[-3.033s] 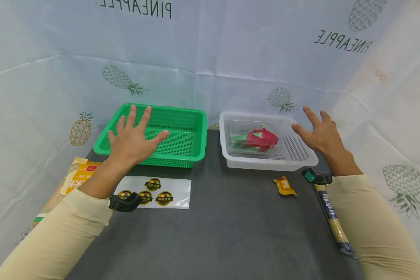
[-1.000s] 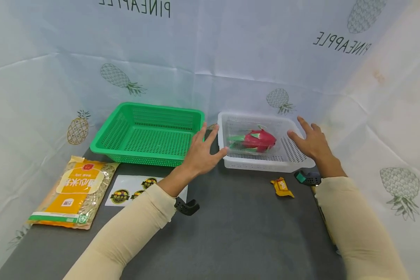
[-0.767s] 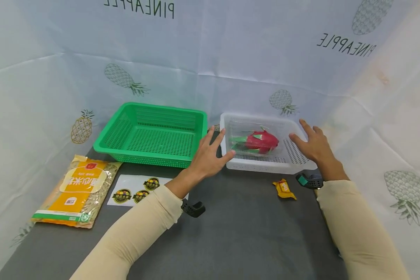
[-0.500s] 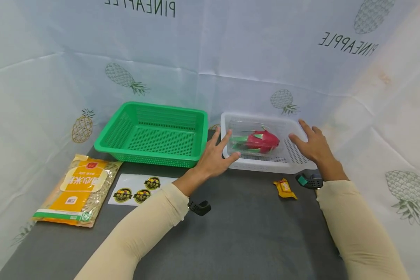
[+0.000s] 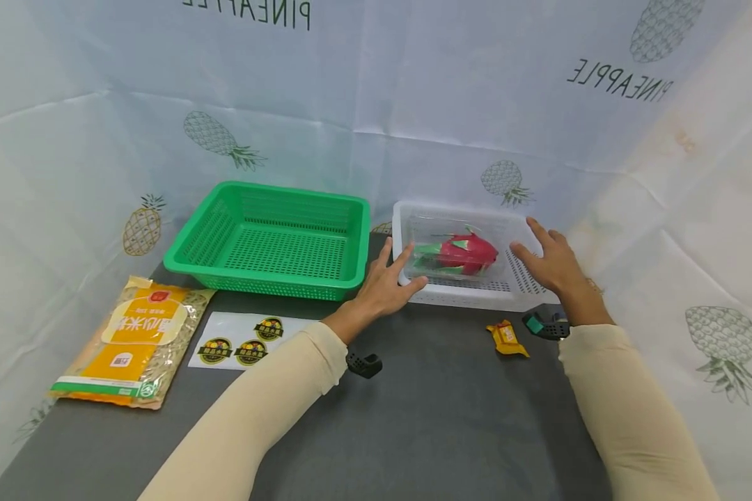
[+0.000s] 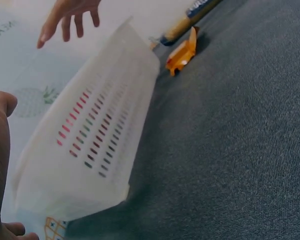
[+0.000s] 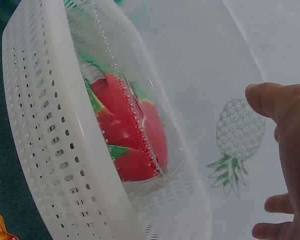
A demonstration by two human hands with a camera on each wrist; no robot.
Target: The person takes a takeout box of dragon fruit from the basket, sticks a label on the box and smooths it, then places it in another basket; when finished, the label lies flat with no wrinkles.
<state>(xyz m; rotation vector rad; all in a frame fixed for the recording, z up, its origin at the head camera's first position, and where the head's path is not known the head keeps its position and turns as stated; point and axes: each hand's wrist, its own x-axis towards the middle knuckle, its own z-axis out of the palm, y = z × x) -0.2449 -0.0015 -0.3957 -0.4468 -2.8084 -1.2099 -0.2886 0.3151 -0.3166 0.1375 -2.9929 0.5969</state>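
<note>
My left hand [image 5: 382,285], fingers spread, is at the left end of a white plastic basket [image 5: 457,296]; whether it touches the rim cannot be told. My right hand [image 5: 554,268] hovers with fingers apart at the basket's right end, and the right wrist view shows its thumb [image 7: 265,100] clear of the rim. Neither hand holds anything. Inside the basket lies a red dragon fruit [image 5: 471,253] with green tips, in a clear plastic box [image 7: 157,175]. The left wrist view shows the basket's slotted side wall [image 6: 90,130] with red showing through.
Left of the white basket stands a green basket [image 5: 269,284]. On the grey table lie a yellow food bag [image 5: 134,341], a white sticker sheet [image 5: 225,323] and an orange-wrapped snack [image 5: 507,339]. A dark-blue and gold packet [image 6: 187,22] shows in the left wrist view.
My left hand has moved right, from over the green basket to the white basket's left end. My right hand has come slightly lower and inward. The baskets stay put.
</note>
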